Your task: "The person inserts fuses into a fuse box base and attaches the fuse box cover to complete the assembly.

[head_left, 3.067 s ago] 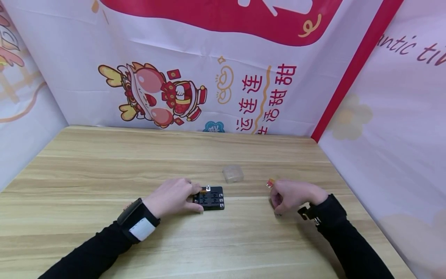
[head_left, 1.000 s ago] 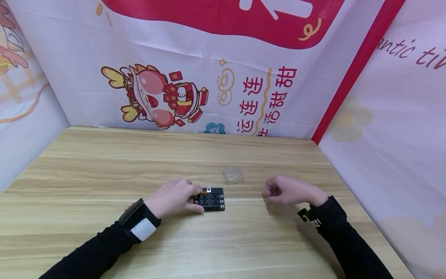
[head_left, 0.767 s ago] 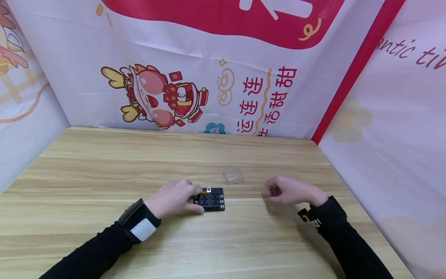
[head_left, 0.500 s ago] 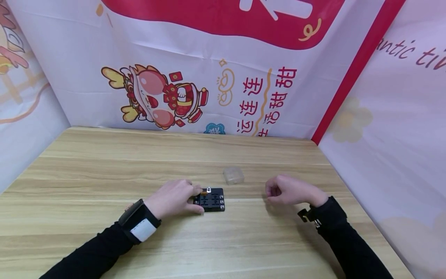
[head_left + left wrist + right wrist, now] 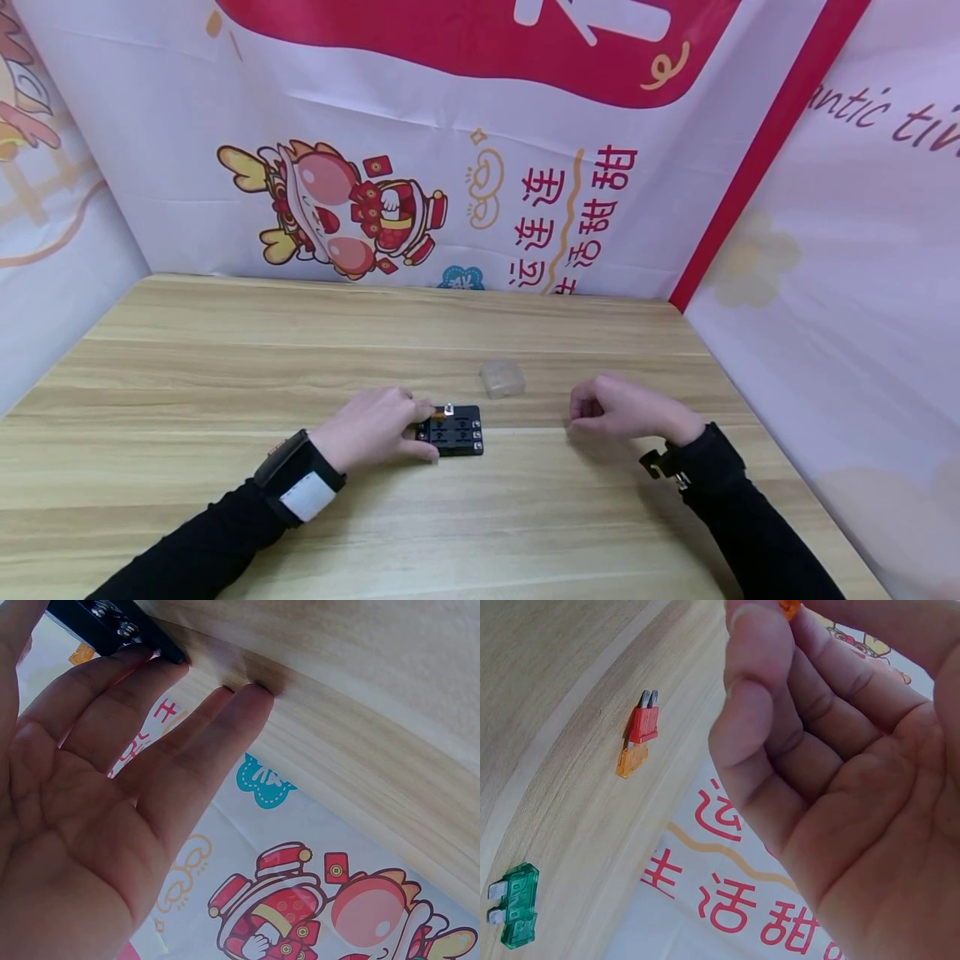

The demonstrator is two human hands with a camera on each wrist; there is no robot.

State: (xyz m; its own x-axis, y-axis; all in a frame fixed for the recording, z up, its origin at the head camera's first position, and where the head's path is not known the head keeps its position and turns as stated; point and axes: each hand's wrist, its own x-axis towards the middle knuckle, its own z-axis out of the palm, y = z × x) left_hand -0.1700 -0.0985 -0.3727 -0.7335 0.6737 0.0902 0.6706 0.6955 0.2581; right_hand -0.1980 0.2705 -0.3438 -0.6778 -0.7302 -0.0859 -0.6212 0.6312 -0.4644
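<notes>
My left hand holds the left end of a black fuse block flat on the table, thumb along the near side and fingers at the far side. Near its far edge, an orange piece shows in the block beside the fingertips. Over the table to the right, my right hand has its fingers curled. In the right wrist view it pinches a small orange blade fuse, mostly hidden by the fingers. Below that hand lie a red blade fuse, an orange blade fuse and a green blade fuse.
Behind the block sits a clear plastic cover. The wooden table ends at a printed cloth backdrop, with another cloth wall along the right.
Over about three seconds my right hand has shifted slightly left, its fingers drawn together; the red and orange fuses seen beside it earlier are now hidden in the head view. The left hand stays put.
</notes>
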